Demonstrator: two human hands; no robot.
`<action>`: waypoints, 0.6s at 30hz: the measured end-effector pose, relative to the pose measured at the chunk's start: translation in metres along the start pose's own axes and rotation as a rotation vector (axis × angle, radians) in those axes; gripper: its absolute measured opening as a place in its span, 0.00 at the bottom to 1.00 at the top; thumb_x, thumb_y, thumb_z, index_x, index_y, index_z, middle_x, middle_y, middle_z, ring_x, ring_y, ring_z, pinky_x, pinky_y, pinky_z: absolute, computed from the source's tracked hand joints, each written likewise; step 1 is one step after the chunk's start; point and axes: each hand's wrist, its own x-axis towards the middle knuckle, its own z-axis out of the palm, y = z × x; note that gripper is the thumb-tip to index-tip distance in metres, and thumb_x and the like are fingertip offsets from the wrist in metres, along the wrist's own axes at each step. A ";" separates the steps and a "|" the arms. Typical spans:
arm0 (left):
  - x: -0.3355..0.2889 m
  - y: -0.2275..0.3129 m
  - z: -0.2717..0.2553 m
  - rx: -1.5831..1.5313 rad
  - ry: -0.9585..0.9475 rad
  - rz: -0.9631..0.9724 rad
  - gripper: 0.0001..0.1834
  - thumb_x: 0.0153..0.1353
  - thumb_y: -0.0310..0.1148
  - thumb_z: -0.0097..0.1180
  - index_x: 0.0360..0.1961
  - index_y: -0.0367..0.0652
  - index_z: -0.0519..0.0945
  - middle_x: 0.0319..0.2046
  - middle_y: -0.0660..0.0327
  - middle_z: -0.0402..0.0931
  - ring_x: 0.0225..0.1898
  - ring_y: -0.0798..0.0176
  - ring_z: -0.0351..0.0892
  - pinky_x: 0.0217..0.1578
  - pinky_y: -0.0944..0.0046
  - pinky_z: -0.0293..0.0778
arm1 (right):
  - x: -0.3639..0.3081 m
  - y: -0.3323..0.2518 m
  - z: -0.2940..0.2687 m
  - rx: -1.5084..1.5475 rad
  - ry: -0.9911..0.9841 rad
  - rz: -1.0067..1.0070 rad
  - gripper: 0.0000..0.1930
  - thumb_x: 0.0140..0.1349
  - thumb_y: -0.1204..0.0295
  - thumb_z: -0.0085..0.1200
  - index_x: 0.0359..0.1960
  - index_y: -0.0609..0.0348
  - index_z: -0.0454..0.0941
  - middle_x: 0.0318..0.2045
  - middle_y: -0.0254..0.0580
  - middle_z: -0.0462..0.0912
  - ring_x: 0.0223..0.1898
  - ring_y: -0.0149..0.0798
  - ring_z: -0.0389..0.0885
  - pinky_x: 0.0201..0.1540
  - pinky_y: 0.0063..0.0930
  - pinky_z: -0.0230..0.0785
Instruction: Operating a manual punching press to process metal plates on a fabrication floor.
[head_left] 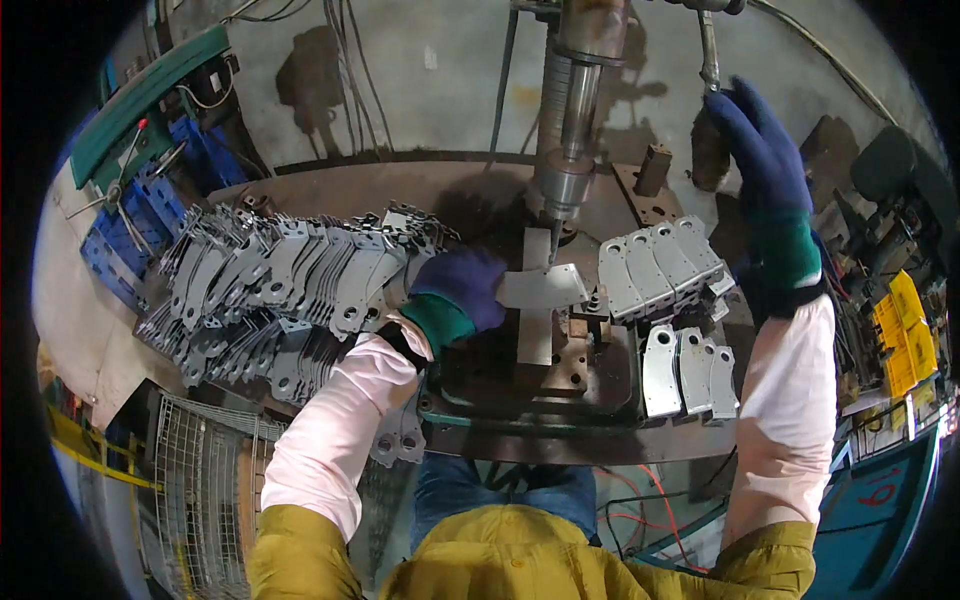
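My left hand [458, 287], in a purple and green glove, is closed on the left end of a curved grey metal plate [548, 288]. The plate lies across a flat steel bar of the fixture [535, 340], below the drill press chuck [566, 185]. At the upper right, my gloved right hand [760, 145] is raised with its fingers stretched out. Its fingertips are at the lower part of the press's metal lever [709, 55]; whether they press on it I cannot tell. The thumb is hidden.
A big heap of similar plates [300, 270] covers the table's left side. Two rows of plates [660, 262] stand right of the fixture. A steel block [654, 170] is at the back right. Blue crates [130, 240], a wire basket [205, 470] and yellow bins [905, 325] surround the table.
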 end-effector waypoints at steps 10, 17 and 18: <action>0.007 0.005 -0.009 0.009 -0.130 -0.062 0.21 0.44 0.43 0.63 0.42 0.50 0.82 0.42 0.53 0.81 0.47 0.43 0.82 0.45 0.45 0.80 | 0.030 0.025 0.045 0.808 -0.031 0.757 0.19 0.62 0.61 0.66 0.44 0.64 0.81 0.32 0.46 0.86 0.30 0.38 0.84 0.37 0.31 0.77; -0.010 0.001 0.010 0.024 -0.113 0.177 0.26 0.38 0.47 0.66 0.39 0.48 0.80 0.41 0.54 0.78 0.42 0.45 0.80 0.40 0.44 0.78 | 0.029 0.030 0.050 0.813 -0.008 0.759 0.18 0.62 0.61 0.66 0.44 0.65 0.81 0.31 0.46 0.86 0.29 0.39 0.84 0.36 0.34 0.78; -0.013 0.000 0.009 -0.028 -0.163 0.218 0.26 0.37 0.48 0.67 0.39 0.47 0.80 0.41 0.55 0.78 0.42 0.46 0.80 0.41 0.45 0.77 | 0.028 0.029 0.051 0.823 -0.002 0.751 0.19 0.62 0.61 0.66 0.43 0.65 0.81 0.31 0.46 0.85 0.29 0.39 0.84 0.36 0.33 0.78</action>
